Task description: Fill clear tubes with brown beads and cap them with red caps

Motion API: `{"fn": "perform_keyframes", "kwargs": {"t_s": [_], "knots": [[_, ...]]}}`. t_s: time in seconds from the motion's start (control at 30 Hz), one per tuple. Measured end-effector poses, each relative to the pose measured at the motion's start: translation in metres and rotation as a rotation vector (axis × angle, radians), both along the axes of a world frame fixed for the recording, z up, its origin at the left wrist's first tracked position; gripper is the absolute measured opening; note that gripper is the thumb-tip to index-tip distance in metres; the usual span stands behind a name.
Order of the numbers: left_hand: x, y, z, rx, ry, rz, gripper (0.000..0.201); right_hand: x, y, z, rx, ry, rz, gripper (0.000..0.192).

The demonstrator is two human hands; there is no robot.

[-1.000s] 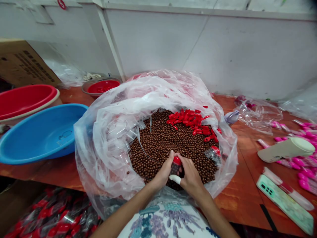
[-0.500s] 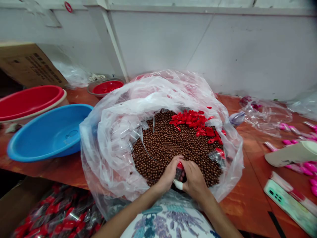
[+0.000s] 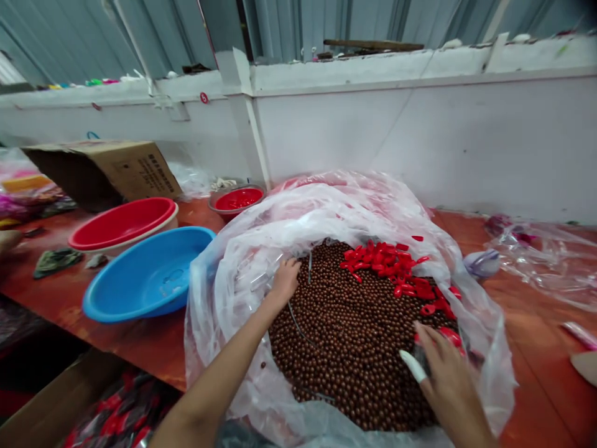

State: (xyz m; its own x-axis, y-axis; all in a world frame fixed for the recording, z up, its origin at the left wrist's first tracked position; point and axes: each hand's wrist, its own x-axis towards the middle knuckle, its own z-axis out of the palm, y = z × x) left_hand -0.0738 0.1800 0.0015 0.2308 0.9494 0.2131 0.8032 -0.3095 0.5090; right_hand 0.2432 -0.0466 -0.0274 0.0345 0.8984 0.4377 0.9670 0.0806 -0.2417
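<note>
Here's the big translucent plastic bag (image 3: pixel 345 202), mid-scene, gaping over a mass of brown beads (image 3: pixel 349 336); blue basin (image 3: pixel 144 277) to its left! Right hand (image 3: pixel 443 367), near right: thumb and fingertips apart beside a red-topped container (image 3: pixel 451 336), any hold unclear. Left hand (image 3: pixel 284 283), bag's left side, at the clear plastic cases (image 3: pixel 262 270), grip impossible to tell. Red plastic pieces (image 3: pixel 382 258), far right of the beads!

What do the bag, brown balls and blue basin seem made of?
Bag: thin, glossy plastic film, judging by its see-through creases. Brown balls: smooth, shiny, dotted with highlights; plastic or something else, I can't tell. Blue basin: probably moulded plastic, evenly coloured and softly glossy.
</note>
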Motion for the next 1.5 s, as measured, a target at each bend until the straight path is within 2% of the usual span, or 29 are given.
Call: {"fn": "perform_keyframes", "kwargs": {"t_s": [0.13,0.27,0.43,0.53,0.6,0.77,0.97,1.03,1.1,1.17,1.23,1.37,1.5], "knots": [[-0.002,0.009,-0.003,0.002,0.003,-0.022,0.043,-0.020,0.035,-0.004,-0.052,0.062,0.160,0.055],[0.009,-0.005,-0.006,-0.016,-0.062,-0.034,0.032,-0.031,0.090,-0.001,-0.124,0.097,0.219,0.056],[0.029,-0.028,-0.017,-0.231,-0.295,-0.259,0.028,-0.052,0.167,0.014,-0.241,0.072,0.286,0.060],[0.036,-0.033,-0.021,-0.327,-0.271,-0.213,0.039,-0.065,0.196,0.014,-0.296,0.072,0.256,0.057],[0.037,-0.033,-0.021,-0.376,-0.194,-0.177,0.038,-0.069,0.202,0.010,-0.341,0.073,0.220,0.051],[0.047,-0.031,-0.022,-0.399,-0.173,-0.193,0.020,-0.057,0.182,0.011,-0.413,0.091,0.160,0.035],[0.078,-0.032,-0.036,-0.449,-0.262,-0.255,0.021,-0.025,0.119,0.022,-0.340,0.222,0.083,0.034],[0.089,-0.033,-0.040,-0.482,-0.298,-0.276,0.020,-0.020,0.094,0.021,-0.276,0.459,0.044,0.032],[0.099,-0.036,-0.044,-0.523,-0.335,-0.294,0.020,-0.020,0.070,0.019,-0.222,0.822,-0.009,0.037],[0.107,-0.038,-0.046,-0.574,-0.370,-0.305,0.022,-0.024,0.050,0.017,-0.216,1.145,-0.062,0.044],[0.113,-0.042,-0.047,-0.629,-0.406,-0.306,0.024,-0.027,0.035,0.015,-0.214,1.368,-0.100,0.049],[0.121,-0.048,-0.048,-0.726,-0.485,-0.297,0.025,-0.031,0.021,0.011,-0.221,1.650,-0.063,0.047],[0.122,-0.055,-0.048,-0.777,-0.566,-0.281,0.025,-0.032,0.018,0.012,-0.271,1.756,-0.034,0.044]]}}
